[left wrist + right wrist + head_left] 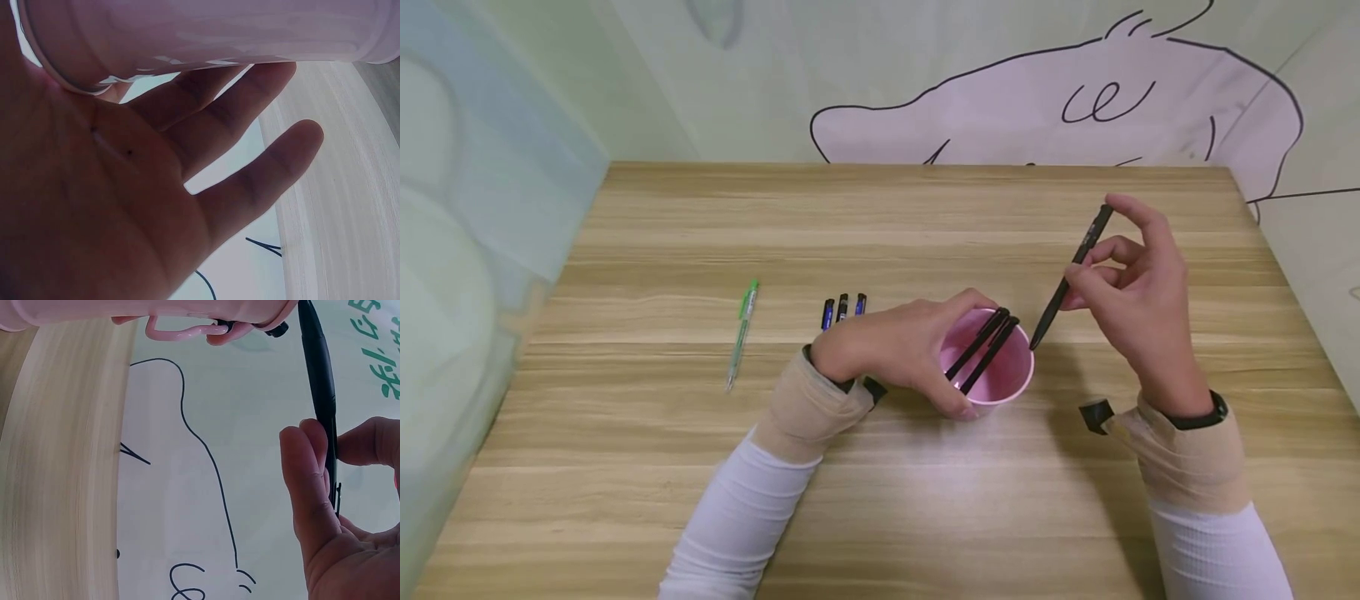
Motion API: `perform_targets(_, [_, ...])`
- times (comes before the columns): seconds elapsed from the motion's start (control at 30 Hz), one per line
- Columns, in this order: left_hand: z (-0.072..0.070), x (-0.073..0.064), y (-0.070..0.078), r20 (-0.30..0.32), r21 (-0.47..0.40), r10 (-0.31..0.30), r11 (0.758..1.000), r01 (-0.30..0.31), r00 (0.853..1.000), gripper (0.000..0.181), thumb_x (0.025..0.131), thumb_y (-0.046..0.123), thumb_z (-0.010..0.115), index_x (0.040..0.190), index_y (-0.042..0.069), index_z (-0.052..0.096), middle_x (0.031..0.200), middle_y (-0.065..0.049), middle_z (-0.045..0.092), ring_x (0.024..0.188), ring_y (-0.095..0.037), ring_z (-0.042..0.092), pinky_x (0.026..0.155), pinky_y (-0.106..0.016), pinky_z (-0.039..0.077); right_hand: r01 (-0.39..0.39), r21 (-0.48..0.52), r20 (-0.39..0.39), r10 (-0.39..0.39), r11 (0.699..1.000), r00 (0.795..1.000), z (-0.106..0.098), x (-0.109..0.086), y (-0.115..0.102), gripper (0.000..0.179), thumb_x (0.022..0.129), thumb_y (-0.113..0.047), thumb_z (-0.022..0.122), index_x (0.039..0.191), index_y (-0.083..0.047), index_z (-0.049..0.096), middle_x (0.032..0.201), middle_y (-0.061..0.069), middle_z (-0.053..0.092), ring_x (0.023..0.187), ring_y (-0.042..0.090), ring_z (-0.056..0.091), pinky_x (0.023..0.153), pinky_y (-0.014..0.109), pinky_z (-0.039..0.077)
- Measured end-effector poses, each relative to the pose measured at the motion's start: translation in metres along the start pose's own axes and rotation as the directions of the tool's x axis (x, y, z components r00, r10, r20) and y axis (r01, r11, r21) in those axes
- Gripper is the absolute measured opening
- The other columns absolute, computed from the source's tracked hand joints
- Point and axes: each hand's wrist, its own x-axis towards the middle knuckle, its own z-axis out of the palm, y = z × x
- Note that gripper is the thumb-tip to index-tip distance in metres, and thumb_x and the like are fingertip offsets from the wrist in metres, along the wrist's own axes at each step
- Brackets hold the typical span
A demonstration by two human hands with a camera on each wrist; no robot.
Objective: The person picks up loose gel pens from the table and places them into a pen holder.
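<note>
Black pen (1049,317) right of centre in the head view, slanting, lower end at the right rim of a pink cup (1011,368); whether the two touch, cannot tell. Right hand (1138,304) pinches the pen between thumb and fingers, forefinger up at its top end. Cup sits just right of centre, clasped by the left hand (910,340), thumb and forefinger about its rim; left wrist view shows the little finger standing clear of it. Two black pens (990,356) lean inside, ends over the far rim. Cup handle (181,334) at top of the right wrist view. Left of centre, ends of three pens (842,307) show past the left hand, the rest hidden. Farther left, a green pen (742,335) on the wood-grain table (625,500). Line drawing (1037,92) on the wall, upper right.
</note>
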Motion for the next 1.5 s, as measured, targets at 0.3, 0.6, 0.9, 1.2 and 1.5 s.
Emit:
perform_targets(0.3, [0.0001,0.0004,-0.0002,-0.006,0.006,0.003,1.0,-0.002,1.0,0.093,0.067,0.035,0.092,0.142,0.022,0.038,0.122,0.004,0.06,0.109,-0.012,0.057,0.092,-0.036,0.053,0.009,0.004,0.012,-0.009,1.0,1.0,0.0006,-0.0005,0.0005,0.068,0.084,0.016,0.062,0.144,-0.009,0.046,0.077,0.013,0.055,0.051,0.018,0.065,0.056,0.03,0.058])
perform_targets(0.6, [-0.0004,0.0008,0.0012,0.009,-0.012,-0.005,1.0,0.005,1.0,0.094,0.068,0.034,0.092,0.143,0.021,0.036,0.126,0.003,0.058,0.111,-0.012,0.056,0.093,-0.035,0.052,0.038,0.074,0.057,-0.042,0.997,0.998,-0.0003,-0.0002,0.0035,0.07,0.081,0.02,0.062,0.143,-0.008,0.043,0.077,0.014,0.057,0.054,0.02,0.067,0.056,0.031,0.058])
perform_targets(0.9, [-0.0001,0.0012,0.0003,0.006,0.001,0.004,1.0,-0.004,1.0,0.095,0.068,0.034,0.092,0.144,0.021,0.036,0.126,0.004,0.058,0.111,-0.011,0.056,0.094,-0.035,0.052,0.049,0.105,0.12,-0.061,0.993,0.991,0.0022,-0.0018,0.004,0.072,0.077,0.025,0.059,0.139,-0.007,0.04,0.079,0.016,0.059,0.06,0.023,0.068,0.056,0.031,0.059])
perform_targets(1.2, [-0.0008,0.0017,-0.0011,0.006,0.015,-0.01,1.0,0.009,1.0,0.096,0.067,0.039,0.091,0.144,0.022,0.036,0.123,0.003,0.059,0.111,-0.012,0.056,0.094,-0.036,0.051,0.069,-0.012,0.225,-0.064,0.998,0.972,0.0059,-0.0047,0.0015,0.06,0.077,0.024,0.064,0.126,-0.005,0.044,0.082,0.018,0.062,0.06,0.022,0.066,0.055,0.029,0.058])
perform_targets(1.5, [-0.0022,0.0016,-0.0006,0.018,0.01,0.001,1.0,-0.001,1.0,0.093,0.068,0.038,0.09,0.142,0.021,0.036,0.122,0.003,0.059,0.108,-0.012,0.059,0.092,-0.033,0.052,0.202,-0.299,0.445,-0.051,0.933,0.894,0.0079,-0.0068,0.0077,0.035,0.08,0.013,0.076,0.107,0.002,0.056,0.087,0.005,0.062,0.068,0.019,0.064,0.057,0.025,0.055])
